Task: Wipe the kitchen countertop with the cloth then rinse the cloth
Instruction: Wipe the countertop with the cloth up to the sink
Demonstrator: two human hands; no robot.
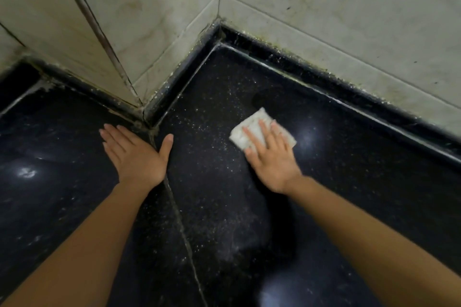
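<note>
Black speckled desk (219, 219) under the tiled wall corner (219, 21) is mid-wipe: the right hand (272, 159), fingers flat, presses the white cloth (239, 133) down front-right of that corner, the left hand (136, 154) rests spread front-left of it, so next (rinsing comes later) probably calls for more firm strokes.

I see a small white folded cloth (240, 135) lying flat on the glossy black speckled stone table (212, 194), to the right of the pale seam that crosses the slab. It is a rumpled rectangle set at a slant, its far corner pointing toward the table's raised black back rim. My right hand (270, 157) presses on its near half with straight fingers. Fine pale specks dust the table left of the cloth
</note>
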